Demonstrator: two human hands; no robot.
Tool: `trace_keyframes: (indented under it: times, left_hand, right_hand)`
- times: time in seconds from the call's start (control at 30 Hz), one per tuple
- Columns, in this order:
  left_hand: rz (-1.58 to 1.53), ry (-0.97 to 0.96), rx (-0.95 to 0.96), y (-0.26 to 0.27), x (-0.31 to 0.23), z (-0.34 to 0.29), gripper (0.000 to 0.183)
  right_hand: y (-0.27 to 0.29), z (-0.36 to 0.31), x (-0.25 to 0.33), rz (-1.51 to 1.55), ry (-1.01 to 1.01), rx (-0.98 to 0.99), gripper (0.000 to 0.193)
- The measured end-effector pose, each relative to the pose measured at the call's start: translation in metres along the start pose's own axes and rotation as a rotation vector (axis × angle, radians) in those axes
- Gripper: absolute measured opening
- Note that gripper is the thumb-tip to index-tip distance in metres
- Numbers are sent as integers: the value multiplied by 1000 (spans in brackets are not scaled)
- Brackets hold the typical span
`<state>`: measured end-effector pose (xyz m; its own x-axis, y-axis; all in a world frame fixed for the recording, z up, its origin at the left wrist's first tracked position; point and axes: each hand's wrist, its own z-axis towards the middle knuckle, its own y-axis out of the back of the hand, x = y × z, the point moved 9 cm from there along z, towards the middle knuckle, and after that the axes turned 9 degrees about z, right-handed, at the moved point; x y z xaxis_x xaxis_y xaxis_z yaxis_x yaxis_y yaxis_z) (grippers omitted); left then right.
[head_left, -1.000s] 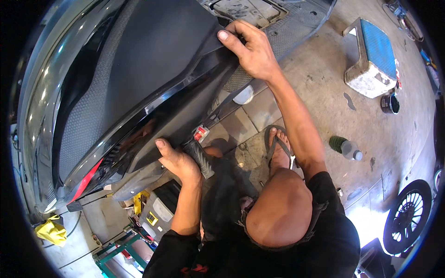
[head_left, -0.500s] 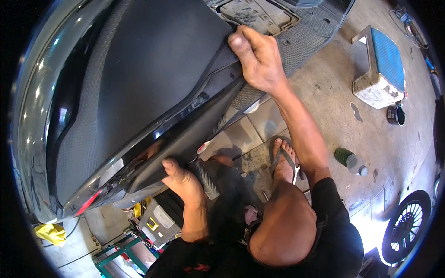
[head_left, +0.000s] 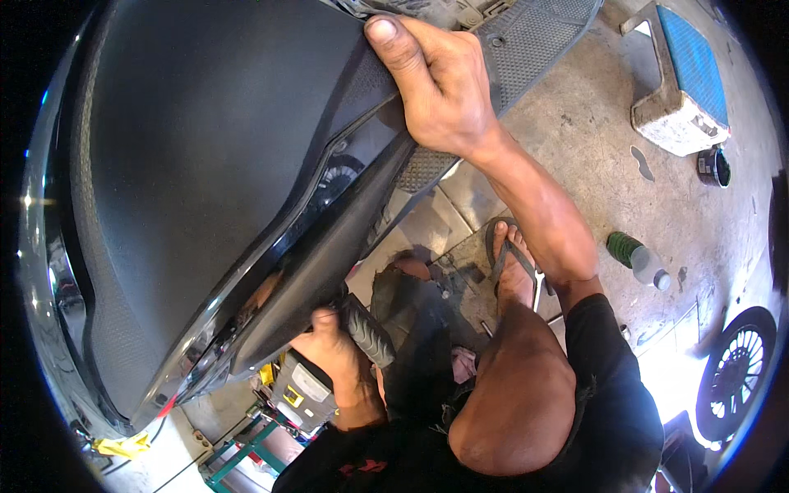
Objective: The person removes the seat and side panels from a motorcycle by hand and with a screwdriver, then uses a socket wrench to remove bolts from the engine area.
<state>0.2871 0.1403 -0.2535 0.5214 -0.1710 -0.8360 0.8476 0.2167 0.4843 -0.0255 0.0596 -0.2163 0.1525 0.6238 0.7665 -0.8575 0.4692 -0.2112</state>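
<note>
A motor scooter's black seat (head_left: 214, 107) fills the upper left. At its front end my right hand (head_left: 448, 90) is closed round the edge, thumb on top and the other fingers curled over. Below the seat runs a matte black side panel (head_left: 329, 263), with a glossy black strip above it. My left hand (head_left: 337, 353) is at the panel's lower edge, thumb pointing up; its other fingers are hidden beneath the panel. A black tyre (head_left: 367, 329) shows just beside that hand.
The textured footboard (head_left: 542, 41) lies beyond my right hand. A blue-topped step stool (head_left: 694, 62), a dark tin (head_left: 713, 168), a plastic bottle (head_left: 649, 269) and a spoked wheel (head_left: 735, 374) are at the right. A grey toolbox (head_left: 304, 394) and yellow cloth (head_left: 123, 446) are at lower left.
The view has shifted, and the seat appears larger and nearer. My right hand keeps its hold at the seat's front; my left hand stays by the panel's lower edge.
</note>
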Motion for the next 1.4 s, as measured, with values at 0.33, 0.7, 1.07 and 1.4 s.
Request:
trace_keyframes:
  times: [0.33,0.7,1.07,1.4]
  left_hand:
    - [-135,25,-81,-2,-3,8,72]
    - [-176,-19,17,-16,-18,9,63]
    - [-466,272,127,-33,-20,1,43]
    - [-244,77,24,-8,-36,1,64]
  right_hand:
    - [-3,2,-2,-16,29,-73,42]
    - [-9,5,-10,-39,-82,132,53]
    - [16,-6,-46,-139,-342,266,54]
    - [2,-7,-30,-322,-155,605,66]
